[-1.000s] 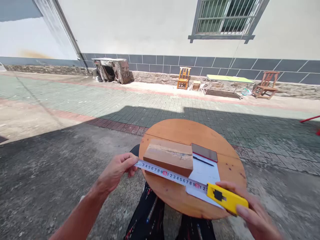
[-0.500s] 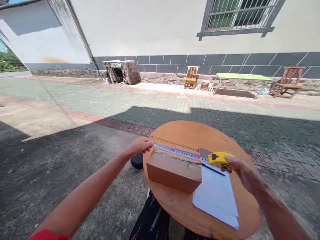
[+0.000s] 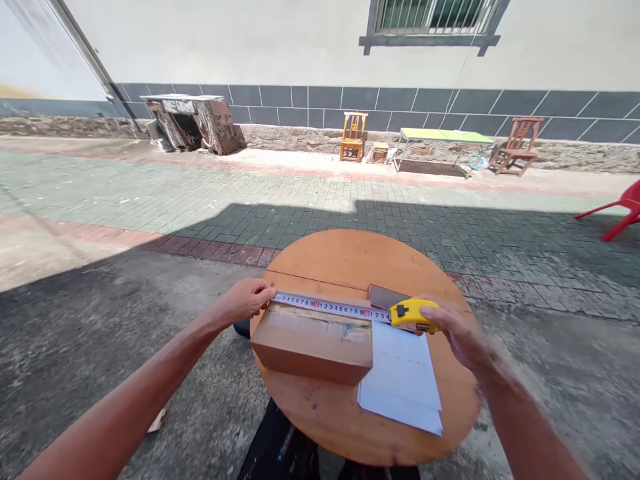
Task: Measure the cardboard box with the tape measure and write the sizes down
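Observation:
A brown cardboard box (image 3: pixel 314 341) lies on a round wooden table (image 3: pixel 345 267). A measuring tape's blade (image 3: pixel 330 307) is stretched along the box's far top edge. My left hand (image 3: pixel 245 299) pinches the blade's end at the box's far left corner. My right hand (image 3: pixel 453 325) grips the yellow tape measure case (image 3: pixel 413 314) just past the box's right end. White paper (image 3: pixel 400 373) lies right of the box, and a dark phone (image 3: pixel 384 296) lies behind the tape.
Paved ground surrounds the table. Far off along the wall stand a wooden chair (image 3: pixel 353 137), a green-topped folding table (image 3: pixel 440 145), a second wooden chair (image 3: pixel 515 147) and an old desk (image 3: pixel 193 123). A red plastic chair (image 3: pixel 620 210) is at the right. My dark-trousered legs (image 3: pixel 280 453) are under the table.
A second ago the tape lay along the box's near edge; both hands have carried it over to the far edge and hold it there. The camera view has shifted slightly.

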Demonstrator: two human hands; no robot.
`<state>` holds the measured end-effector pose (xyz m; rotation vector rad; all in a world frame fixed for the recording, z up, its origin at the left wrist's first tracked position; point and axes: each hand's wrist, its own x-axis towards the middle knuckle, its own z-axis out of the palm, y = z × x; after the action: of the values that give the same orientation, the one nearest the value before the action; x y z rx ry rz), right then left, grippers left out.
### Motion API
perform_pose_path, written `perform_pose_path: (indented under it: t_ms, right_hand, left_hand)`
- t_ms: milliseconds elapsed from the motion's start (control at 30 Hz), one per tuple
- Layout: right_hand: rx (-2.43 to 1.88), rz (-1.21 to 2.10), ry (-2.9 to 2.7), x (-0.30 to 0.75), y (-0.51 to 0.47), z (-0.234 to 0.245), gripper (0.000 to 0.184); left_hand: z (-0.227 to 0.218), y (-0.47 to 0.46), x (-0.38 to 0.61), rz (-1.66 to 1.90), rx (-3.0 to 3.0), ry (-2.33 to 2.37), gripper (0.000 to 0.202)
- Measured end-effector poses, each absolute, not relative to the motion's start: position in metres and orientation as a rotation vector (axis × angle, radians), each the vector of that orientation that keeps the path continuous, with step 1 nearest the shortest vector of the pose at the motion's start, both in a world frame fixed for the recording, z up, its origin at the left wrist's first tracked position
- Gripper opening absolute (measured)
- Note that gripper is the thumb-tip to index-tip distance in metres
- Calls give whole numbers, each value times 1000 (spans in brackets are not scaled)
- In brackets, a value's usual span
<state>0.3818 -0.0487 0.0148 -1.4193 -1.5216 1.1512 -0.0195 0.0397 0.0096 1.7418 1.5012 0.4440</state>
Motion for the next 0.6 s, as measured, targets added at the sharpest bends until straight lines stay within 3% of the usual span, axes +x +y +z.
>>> perform_pose_path:
  t_ms: [300,600]
  right_hand:
    - [-1385,1359,-1408,391,-52,4,44]
    - [-1435,1328,-1454,391,-51,11,45]
  left_hand:
    - [6,42,-20,398,1735,1507,39]
    - [3,41,-19,414,1696,1481,38]
